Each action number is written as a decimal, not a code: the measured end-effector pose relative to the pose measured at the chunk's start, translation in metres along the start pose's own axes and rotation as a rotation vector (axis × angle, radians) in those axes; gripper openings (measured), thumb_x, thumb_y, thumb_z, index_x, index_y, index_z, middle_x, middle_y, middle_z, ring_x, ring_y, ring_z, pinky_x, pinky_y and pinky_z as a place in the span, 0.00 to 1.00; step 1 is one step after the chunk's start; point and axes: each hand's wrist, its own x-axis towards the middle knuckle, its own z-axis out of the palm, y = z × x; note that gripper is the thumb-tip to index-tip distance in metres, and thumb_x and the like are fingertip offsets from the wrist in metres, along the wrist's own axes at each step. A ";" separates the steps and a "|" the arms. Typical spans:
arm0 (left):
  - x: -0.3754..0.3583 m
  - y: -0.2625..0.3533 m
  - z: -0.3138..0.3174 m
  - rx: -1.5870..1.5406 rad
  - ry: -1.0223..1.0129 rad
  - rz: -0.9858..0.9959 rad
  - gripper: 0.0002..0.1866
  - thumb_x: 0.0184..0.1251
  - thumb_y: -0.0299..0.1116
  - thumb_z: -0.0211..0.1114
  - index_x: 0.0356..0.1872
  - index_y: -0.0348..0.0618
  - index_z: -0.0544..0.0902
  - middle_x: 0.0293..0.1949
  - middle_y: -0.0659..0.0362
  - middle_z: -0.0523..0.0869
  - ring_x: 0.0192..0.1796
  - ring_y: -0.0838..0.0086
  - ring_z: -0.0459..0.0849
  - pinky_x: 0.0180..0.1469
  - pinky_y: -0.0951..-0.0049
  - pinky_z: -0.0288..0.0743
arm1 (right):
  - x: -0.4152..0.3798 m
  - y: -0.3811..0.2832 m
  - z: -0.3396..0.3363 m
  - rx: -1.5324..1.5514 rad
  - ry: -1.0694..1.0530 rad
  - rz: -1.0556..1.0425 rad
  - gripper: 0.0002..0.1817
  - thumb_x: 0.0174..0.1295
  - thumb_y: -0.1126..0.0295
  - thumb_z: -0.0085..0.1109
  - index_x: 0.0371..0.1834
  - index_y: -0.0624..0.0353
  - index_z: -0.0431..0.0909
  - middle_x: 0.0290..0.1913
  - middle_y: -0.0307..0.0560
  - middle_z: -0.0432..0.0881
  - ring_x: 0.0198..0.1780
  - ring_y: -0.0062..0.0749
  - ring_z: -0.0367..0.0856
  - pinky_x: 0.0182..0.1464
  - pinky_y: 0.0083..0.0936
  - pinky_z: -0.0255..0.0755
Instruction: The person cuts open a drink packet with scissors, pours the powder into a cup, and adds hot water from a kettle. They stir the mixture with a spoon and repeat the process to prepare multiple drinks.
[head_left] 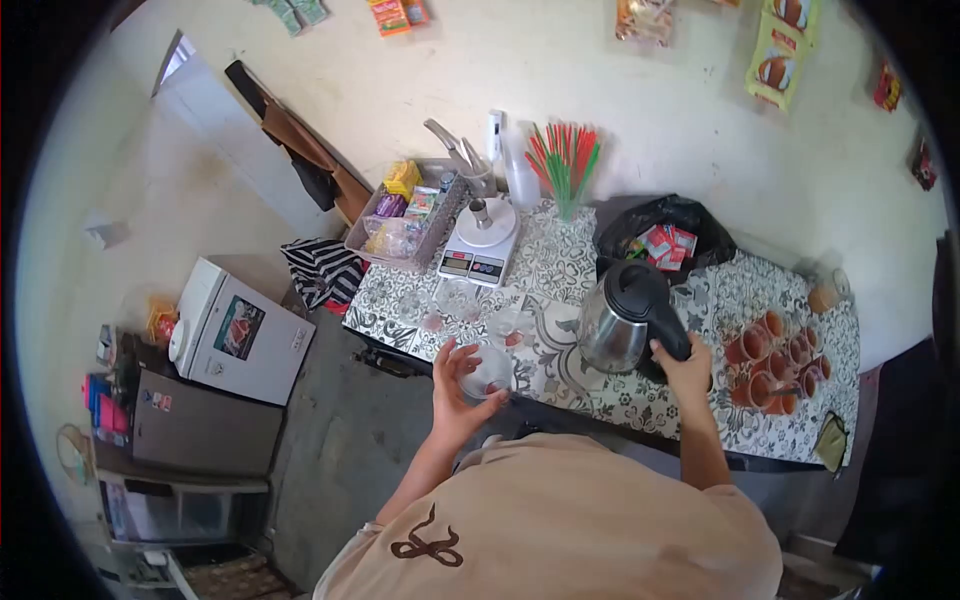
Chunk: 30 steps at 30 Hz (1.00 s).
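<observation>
My left hand (pixel 460 390) curls around the left and near sides of a clear cup (pixel 490 370) at the table's front edge, thumb along its near side. At the black handle of a glass electric kettle (pixel 615 320), my right hand (pixel 683 368) is closed, with the thumb on the handle. The kettle has a black lid and stands over the patterned table (pixel 560 345). Beyond the cup are several more clear glasses (pixel 458 298), some with a little reddish stuff in the bottom.
Behind these stand a white kitchen scale (pixel 482 245) with a metal jigger, a basket (pixel 350 243) of packets, and red and green straws (pixel 567 165). A black bag (pixel 625 215) holds red sachets. Several reddish-brown cups (pixel 745 345) sit at right. A small fridge (pixel 240 335) stands left.
</observation>
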 end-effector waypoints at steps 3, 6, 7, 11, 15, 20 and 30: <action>0.007 0.004 0.006 -0.049 -0.055 -0.004 0.52 0.40 0.25 0.75 0.67 0.47 0.48 0.55 0.51 0.69 0.54 0.66 0.70 0.59 0.63 0.64 | -0.008 -0.019 0.009 0.133 0.131 0.040 0.12 0.39 0.74 0.66 0.28 0.68 0.77 0.22 0.41 0.77 0.24 0.22 0.72 0.29 0.22 0.67; 0.014 0.000 0.007 0.025 -0.101 0.067 0.52 0.41 0.25 0.74 0.66 0.43 0.48 0.54 0.49 0.72 0.54 0.65 0.72 0.58 0.64 0.65 | -0.003 -0.026 0.000 0.117 0.126 0.030 0.12 0.37 0.77 0.60 0.29 0.67 0.78 0.22 0.37 0.76 0.24 0.19 0.71 0.29 0.20 0.67; 0.016 -0.003 0.007 -0.012 -0.101 0.078 0.52 0.40 0.26 0.75 0.66 0.42 0.49 0.53 0.49 0.74 0.54 0.65 0.72 0.57 0.64 0.65 | -0.003 -0.031 -0.008 0.103 0.113 0.004 0.12 0.37 0.76 0.60 0.29 0.67 0.78 0.22 0.37 0.76 0.24 0.18 0.70 0.29 0.19 0.66; 0.030 0.001 0.008 0.081 -0.088 0.149 0.53 0.38 0.27 0.76 0.66 0.41 0.50 0.52 0.49 0.74 0.52 0.63 0.74 0.56 0.64 0.66 | -0.007 -0.083 -0.049 0.047 0.000 -0.110 0.10 0.34 0.77 0.61 0.25 0.66 0.78 0.20 0.36 0.75 0.24 0.17 0.70 0.28 0.18 0.65; 0.046 0.001 0.017 -0.003 -0.142 0.135 0.55 0.34 0.23 0.75 0.66 0.43 0.48 0.53 0.50 0.73 0.56 0.65 0.71 0.60 0.64 0.62 | -0.009 -0.147 -0.081 -0.204 -0.138 -0.278 0.09 0.30 0.77 0.61 0.20 0.65 0.75 0.18 0.37 0.73 0.23 0.19 0.71 0.27 0.18 0.65; 0.058 0.008 0.032 -0.060 -0.244 0.199 0.56 0.34 0.24 0.76 0.66 0.43 0.48 0.53 0.50 0.73 0.56 0.64 0.72 0.60 0.64 0.64 | -0.016 -0.216 -0.085 -0.375 -0.305 -0.125 0.09 0.31 0.76 0.61 0.19 0.65 0.75 0.15 0.38 0.72 0.22 0.21 0.73 0.27 0.20 0.66; 0.057 -0.009 0.045 -0.001 -0.377 0.273 0.54 0.35 0.28 0.76 0.66 0.41 0.51 0.53 0.49 0.74 0.58 0.62 0.72 0.62 0.61 0.61 | -0.022 -0.265 -0.053 -0.761 -0.528 -0.190 0.09 0.32 0.77 0.58 0.22 0.66 0.77 0.16 0.44 0.74 0.21 0.22 0.73 0.25 0.22 0.65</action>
